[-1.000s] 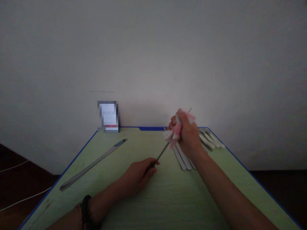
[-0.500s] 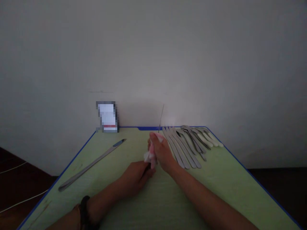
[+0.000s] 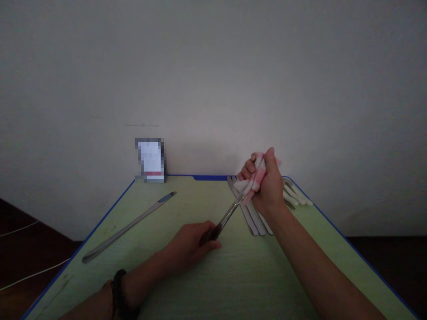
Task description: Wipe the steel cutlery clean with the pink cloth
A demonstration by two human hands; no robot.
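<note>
Both my forearms run off the bottom edge of the frame, a dark band round my left wrist. Near the centre, my left fingers are curled round the near end of a metal utensil, hiding much of its dark part. It slants up and right above the bench. My right fingers, right of centre, are folded tight over a pink-and-white cloth wrapped about the utensil; its far end is buried there, so I can't tell its kind. A long knife lies at left. My right hand partly covers some metal handles and, farther right, several white handles. Towards the back, at left, stands a phone, its screen blurred into blocks, before the wall.
</note>
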